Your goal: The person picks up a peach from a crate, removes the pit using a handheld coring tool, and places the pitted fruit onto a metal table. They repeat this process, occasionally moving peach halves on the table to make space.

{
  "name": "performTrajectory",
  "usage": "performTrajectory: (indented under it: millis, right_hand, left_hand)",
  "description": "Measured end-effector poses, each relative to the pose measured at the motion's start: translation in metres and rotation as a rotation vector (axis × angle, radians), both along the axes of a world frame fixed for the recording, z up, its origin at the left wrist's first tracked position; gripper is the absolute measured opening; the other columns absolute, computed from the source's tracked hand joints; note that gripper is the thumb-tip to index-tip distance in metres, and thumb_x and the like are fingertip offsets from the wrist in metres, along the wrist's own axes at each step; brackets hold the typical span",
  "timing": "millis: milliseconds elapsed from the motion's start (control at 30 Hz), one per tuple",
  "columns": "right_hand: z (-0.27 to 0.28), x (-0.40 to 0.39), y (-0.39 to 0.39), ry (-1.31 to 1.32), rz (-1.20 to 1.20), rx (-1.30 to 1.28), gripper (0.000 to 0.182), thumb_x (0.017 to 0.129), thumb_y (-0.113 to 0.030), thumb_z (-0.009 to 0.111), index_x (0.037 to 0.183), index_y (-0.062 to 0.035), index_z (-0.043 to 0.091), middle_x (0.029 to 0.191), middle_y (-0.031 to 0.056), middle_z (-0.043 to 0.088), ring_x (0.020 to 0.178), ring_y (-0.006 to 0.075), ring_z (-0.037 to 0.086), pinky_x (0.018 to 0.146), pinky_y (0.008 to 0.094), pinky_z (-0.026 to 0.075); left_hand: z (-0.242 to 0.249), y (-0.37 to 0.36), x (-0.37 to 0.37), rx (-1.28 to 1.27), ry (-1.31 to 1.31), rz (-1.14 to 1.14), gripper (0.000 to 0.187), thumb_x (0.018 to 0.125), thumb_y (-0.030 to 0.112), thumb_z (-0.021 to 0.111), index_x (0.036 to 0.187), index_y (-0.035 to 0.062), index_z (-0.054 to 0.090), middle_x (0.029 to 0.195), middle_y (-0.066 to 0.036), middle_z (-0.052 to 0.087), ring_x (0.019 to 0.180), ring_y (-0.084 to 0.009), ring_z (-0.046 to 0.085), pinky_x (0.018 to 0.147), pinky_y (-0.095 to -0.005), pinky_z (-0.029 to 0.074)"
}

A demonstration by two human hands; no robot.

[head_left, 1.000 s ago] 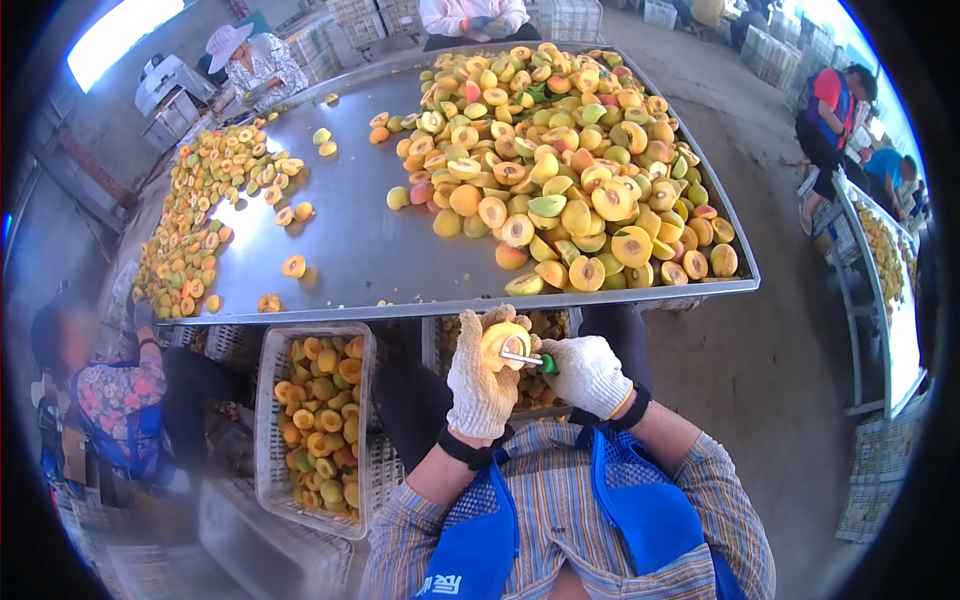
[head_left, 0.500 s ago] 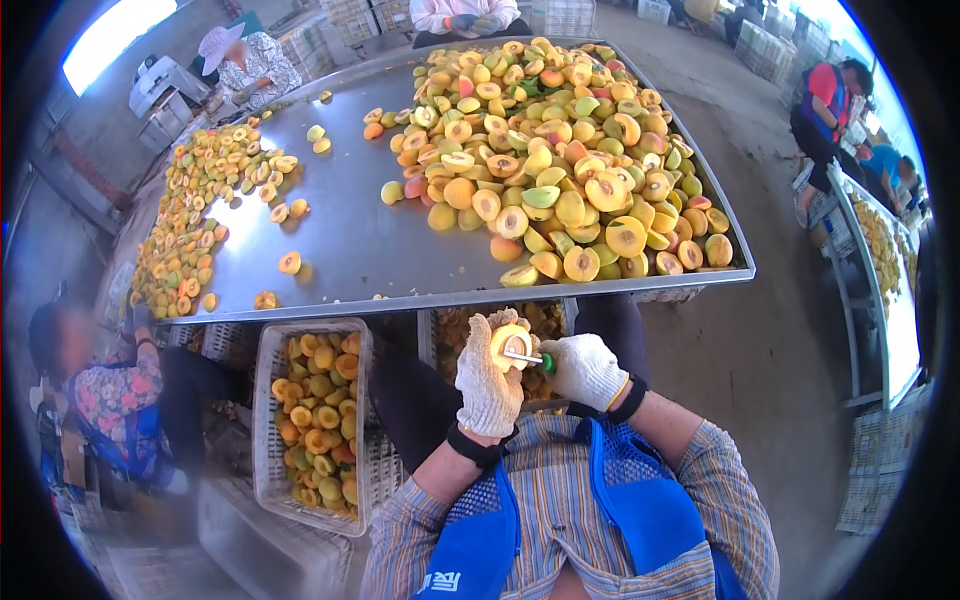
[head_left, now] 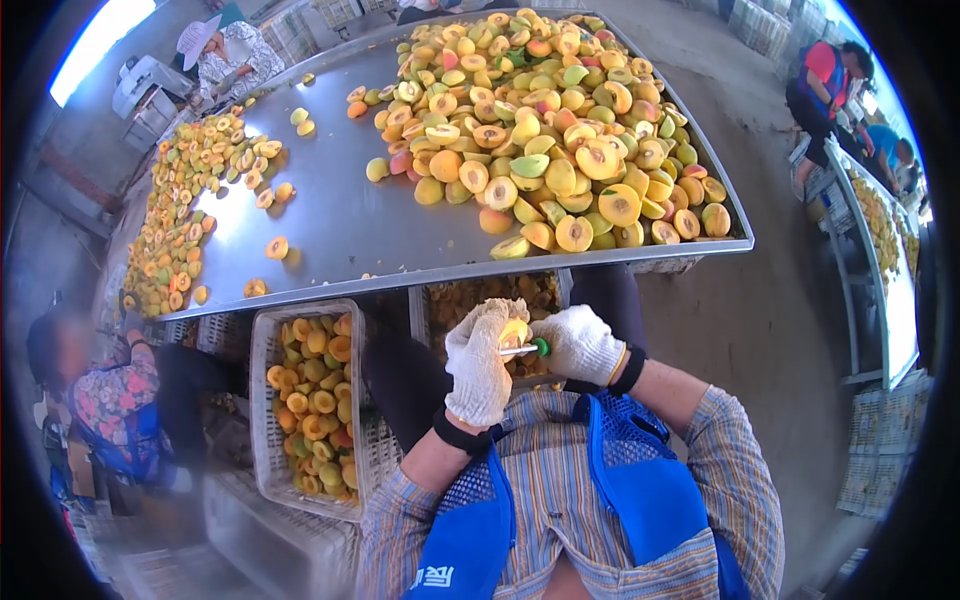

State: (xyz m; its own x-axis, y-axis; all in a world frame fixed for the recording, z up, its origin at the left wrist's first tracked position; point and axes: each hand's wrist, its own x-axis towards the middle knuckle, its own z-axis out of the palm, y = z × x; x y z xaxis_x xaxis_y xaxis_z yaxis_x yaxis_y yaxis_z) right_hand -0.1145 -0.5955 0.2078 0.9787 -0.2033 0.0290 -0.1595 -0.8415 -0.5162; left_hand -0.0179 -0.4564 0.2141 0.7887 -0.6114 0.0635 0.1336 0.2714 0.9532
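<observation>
My left hand [head_left: 483,362], in a white knit glove, is wrapped round a yellow peach half [head_left: 514,334]. My right hand [head_left: 580,345], gloved too, grips a small tool by its green handle [head_left: 541,347]. The tool's metal shaft lies across the face of the fruit, so the two hands are close together. Both are above a crate [head_left: 420,318] of fruit pieces, in front of the metal table [head_left: 340,215]. A large heap of halved fruit [head_left: 560,150] covers the table's right part.
A white crate of hollowed halves [head_left: 262,400] stands at my left. More halves [head_left: 185,220] lie along the table's left end. One person [head_left: 115,400] sits at the left, another [head_left: 235,60] at the far left corner. Co-workers [head_left: 825,85] are at a second table [head_left: 890,300].
The table and crates appear higher in the view. My left hand has turned the peach half, and its cut face now shows less. Both hands keep their hold.
</observation>
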Motion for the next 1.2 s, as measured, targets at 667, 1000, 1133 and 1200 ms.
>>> performTrajectory:
  millis: [667,1000,1133,1200]
  right_hand:
    - [0.027,0.01,0.025,0.262,0.049,0.209,0.024,0.083,-0.031,0.07,0.085,-0.0077,0.072,0.073,0.014,0.069,0.069,0.0336,0.068,0.063,0.0412,0.056]
    - [-0.004,0.016,0.031,0.15,0.127,0.222,0.024,0.087,-0.03,0.065,0.096,-0.0082,0.069,0.086,0.0148,0.07,0.078,0.0316,0.069,0.071,0.0411,0.057]
    - [0.004,0.021,0.029,0.063,0.281,0.422,0.022,0.086,-0.028,0.067,0.098,-0.0094,0.071,0.098,0.0149,0.069,0.093,0.0296,0.067,0.083,0.0397,0.055]
    - [-0.016,0.018,0.04,0.154,0.391,0.66,0.023,0.084,-0.02,0.071,0.105,-0.0097,0.072,0.119,0.0125,0.064,0.116,0.0262,0.058,0.103,0.0388,0.046]
  left_hand:
    - [0.024,0.003,0.046,-0.19,0.427,-0.405,0.021,0.088,0.012,0.063,0.094,-0.0075,0.07,0.087,-0.017,0.072,0.077,-0.0242,0.07,0.073,-0.0376,0.058]
    - [0.018,0.004,0.042,-0.256,0.476,-0.435,0.032,0.085,0.021,0.06,0.076,-0.0077,0.069,0.079,-0.022,0.068,0.067,-0.0304,0.066,0.064,-0.0378,0.054]
    - [0.023,0.007,0.049,-0.192,0.32,-0.495,0.034,0.084,0.025,0.061,0.069,-0.0046,0.066,0.069,-0.021,0.064,0.062,-0.0317,0.063,0.058,-0.0394,0.051]
    - [0.013,0.006,0.05,-0.354,0.349,-0.561,0.036,0.084,0.028,0.061,0.065,-0.0028,0.064,0.068,-0.021,0.063,0.059,-0.0328,0.06,0.055,-0.0402,0.049]
